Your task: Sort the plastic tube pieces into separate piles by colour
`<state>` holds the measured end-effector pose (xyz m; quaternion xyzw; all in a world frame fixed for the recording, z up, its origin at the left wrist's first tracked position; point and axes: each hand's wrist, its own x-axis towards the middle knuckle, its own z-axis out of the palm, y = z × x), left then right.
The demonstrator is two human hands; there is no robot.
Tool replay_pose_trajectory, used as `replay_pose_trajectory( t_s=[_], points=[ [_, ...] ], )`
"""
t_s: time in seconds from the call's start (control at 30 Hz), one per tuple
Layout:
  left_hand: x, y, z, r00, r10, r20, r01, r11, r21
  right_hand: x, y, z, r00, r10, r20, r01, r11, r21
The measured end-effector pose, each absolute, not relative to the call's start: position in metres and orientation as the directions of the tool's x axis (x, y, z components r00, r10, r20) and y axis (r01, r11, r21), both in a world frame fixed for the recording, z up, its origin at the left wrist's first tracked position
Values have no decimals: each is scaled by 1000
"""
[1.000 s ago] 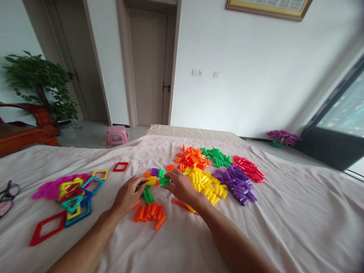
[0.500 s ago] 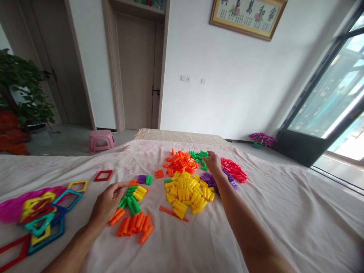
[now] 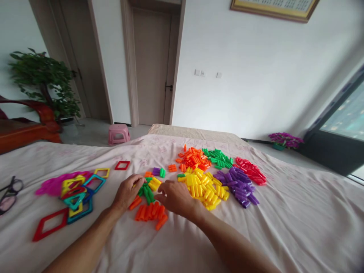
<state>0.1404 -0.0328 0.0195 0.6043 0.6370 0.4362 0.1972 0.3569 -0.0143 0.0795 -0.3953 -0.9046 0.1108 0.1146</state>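
Note:
My left hand point(image 3: 127, 192) is closed, its thumb and fingertips bent together at the left edge of a small cluster of green blocks point(image 3: 147, 193) and yellow blocks point(image 3: 155, 184). Whatever it may pinch is hidden. From the other side, my right hand point(image 3: 176, 198) reaches in with curled fingers; its fingertips are beside the yellow blocks, and I cannot make out what they hold. Orange blocks point(image 3: 151, 212) lie just in front of the cluster. Behind it sits a joined purple and green piece point(image 3: 158, 172).
Sorted piles on the cloth point(image 3: 222, 242): yellow point(image 3: 203, 187), orange point(image 3: 195, 157), green point(image 3: 218, 157), purple point(image 3: 237, 185) and red point(image 3: 250, 170). At left lie magnetic-looking frames point(image 3: 52, 223) and glasses point(image 3: 10, 193). A pink stool point(image 3: 118, 134) stands beyond.
My right hand has come back from the far green pile to the near cluster, beside my left hand. My left hand stays by the cluster. The view has turned left.

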Motion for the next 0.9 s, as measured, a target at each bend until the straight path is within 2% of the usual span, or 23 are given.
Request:
replay_pose_trajectory(
  t_s=[0.1, 0.27, 0.37, 0.5, 0.57, 0.7, 0.9],
  points=[
    [141, -31, 19, -130, 948, 291, 631, -147, 761, 338, -22, 70, -662, 748, 54, 717, 652, -247],
    [139, -26, 12, -59, 948, 312, 650, -201, 733, 330, -14, 56, -636, 771, 25, 735, 616, -283],
    [139, -26, 11, -29, 946, 323, 634, -232, 737, 334, -8, 52, -614, 784, 86, 718, 601, -350],
    [139, -28, 12, 8, 954, 300, 650, -233, 724, 341, -2, 49, -575, 809, 122, 671, 551, -496],
    [139, -28, 11, 1, 961, 277, 610, -220, 761, 343, 0, 49, -580, 804, 129, 642, 549, -534],
    [142, -25, 7, -19, 974, 224, 461, -190, 867, 347, 2, 53, -616, 766, 185, 625, 618, -478],
    [149, -26, 8, -61, 981, 183, 303, -156, 940, 357, 4, 68, -634, 745, 208, 651, 660, -376]
  ],
)
